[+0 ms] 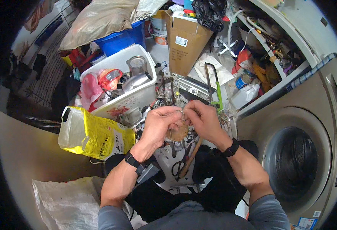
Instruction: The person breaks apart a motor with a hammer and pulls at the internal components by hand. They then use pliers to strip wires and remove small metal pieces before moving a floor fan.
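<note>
Grey shirt (193, 220) nearest, left hand (161, 122) and right hand (206, 119) pinch a piece (182, 111) between them

There are two hands (162, 122) (206, 119) and one washing machine (295, 153).

The left hand (162, 119) and right hand (203, 117) come close together, thumbs and fingertips pinched, the other fingers curled. The left forearm (119, 177) and right forearm (249, 163) slant inward from below, elbows bent, wrists raised.
</note>
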Demonstrator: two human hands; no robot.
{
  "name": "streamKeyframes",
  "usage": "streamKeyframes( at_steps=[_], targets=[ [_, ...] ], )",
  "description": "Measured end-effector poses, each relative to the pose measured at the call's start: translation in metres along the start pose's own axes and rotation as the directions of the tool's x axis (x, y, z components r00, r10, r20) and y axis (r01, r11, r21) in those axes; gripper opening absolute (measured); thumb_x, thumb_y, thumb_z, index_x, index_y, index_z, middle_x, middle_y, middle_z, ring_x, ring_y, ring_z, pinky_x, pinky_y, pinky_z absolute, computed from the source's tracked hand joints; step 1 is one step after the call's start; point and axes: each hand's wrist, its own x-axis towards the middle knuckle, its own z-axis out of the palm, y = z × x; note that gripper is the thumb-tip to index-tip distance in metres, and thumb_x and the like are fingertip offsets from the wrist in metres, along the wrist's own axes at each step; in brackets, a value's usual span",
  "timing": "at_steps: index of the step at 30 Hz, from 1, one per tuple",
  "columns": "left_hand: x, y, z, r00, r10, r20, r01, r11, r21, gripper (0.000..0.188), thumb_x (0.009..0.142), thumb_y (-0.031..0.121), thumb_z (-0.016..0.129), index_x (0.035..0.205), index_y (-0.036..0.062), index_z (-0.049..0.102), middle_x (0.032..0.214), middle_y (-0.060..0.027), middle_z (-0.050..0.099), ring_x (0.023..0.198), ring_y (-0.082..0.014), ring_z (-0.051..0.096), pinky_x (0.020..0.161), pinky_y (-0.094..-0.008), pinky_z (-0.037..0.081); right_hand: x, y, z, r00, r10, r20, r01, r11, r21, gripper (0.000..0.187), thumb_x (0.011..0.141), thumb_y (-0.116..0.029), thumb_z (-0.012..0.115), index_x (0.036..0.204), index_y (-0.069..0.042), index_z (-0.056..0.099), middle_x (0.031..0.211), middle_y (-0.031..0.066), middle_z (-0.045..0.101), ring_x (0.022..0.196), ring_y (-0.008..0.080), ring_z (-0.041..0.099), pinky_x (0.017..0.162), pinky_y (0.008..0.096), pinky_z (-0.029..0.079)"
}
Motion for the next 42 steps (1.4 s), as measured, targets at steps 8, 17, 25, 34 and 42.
streamKeyframes(
  at_steps=[8,17,25,34,42],
  targets=[
    [-0.005,0.002,0.002,0.999,0.022,-0.023,-0.022,0.999,-0.023,0.015,0.094,0.004,0.071,0.107,-0.0033,0.075,0.091,-0.01,0.075,0.073,-0.0157,0.071,0.061,-0.0266,0.055,-0.002,0.003,0.005,0.943,-0.321,-0.082,0.284,0.911,-0.3,0.006,0.096,-0.006,0.065,0.099,-0.002,0.064,0.086,0.0163,0.068,0.074,0.0337,0.069,0.064,0.0376,0.054],
    [-0.007,-0.008,-0.002,0.982,0.176,-0.073,-0.169,0.981,0.094,0.01,0.094,0.004,0.067,0.1,-0.0005,0.073,0.084,-0.0057,0.071,0.069,-0.011,0.064,0.061,-0.0273,0.052,-0.015,-0.008,0.023,0.995,0.041,-0.086,-0.028,0.989,0.146,0.01,0.102,-0.01,0.06,0.101,-0.001,0.063,0.076,0.007,0.067,0.063,0.0146,0.067,0.057,0.0318,0.052],
    [0.02,0.02,-0.024,0.863,0.506,-0.016,-0.229,0.419,0.878,0.034,0.093,0.021,0.071,0.119,-0.0008,0.071,0.082,-0.0062,0.072,0.069,-0.0174,0.067,0.066,-0.0348,0.054,0.006,0.056,0.031,0.967,0.255,-0.03,-0.245,0.952,0.182,0.021,0.1,-0.018,0.064,0.094,0.001,0.066,0.072,0.0078,0.067,0.061,0.0128,0.066,0.056,0.0301,0.05],
    [0.007,0.029,-0.031,0.783,0.62,0.036,-0.29,0.313,0.904,0.036,0.091,0.019,0.074,0.122,0.0018,0.07,0.097,-0.012,0.077,0.08,-0.0212,0.074,0.073,-0.0348,0.057,-0.16,0.309,0.09,0.69,0.723,0.019,-0.686,0.663,-0.3,0.019,0.098,-0.013,0.061,0.089,0.002,0.068,0.074,0.0124,0.071,0.058,0.0213,0.068,0.054,0.0356,0.055],
    [-0.014,0.027,-0.054,0.78,0.615,0.115,-0.314,0.227,0.922,0.022,0.088,0.011,0.073,0.107,0.0009,0.071,0.097,-0.0181,0.071,0.083,-0.0364,0.069,0.073,-0.0412,0.055,-0.22,0.383,0.161,0.544,0.826,-0.149,-0.836,0.517,-0.183,0.021,0.099,-0.016,0.064,0.1,0.004,0.069,0.073,0.0115,0.07,0.06,0.0224,0.071,0.056,0.0355,0.057]
  ],
)
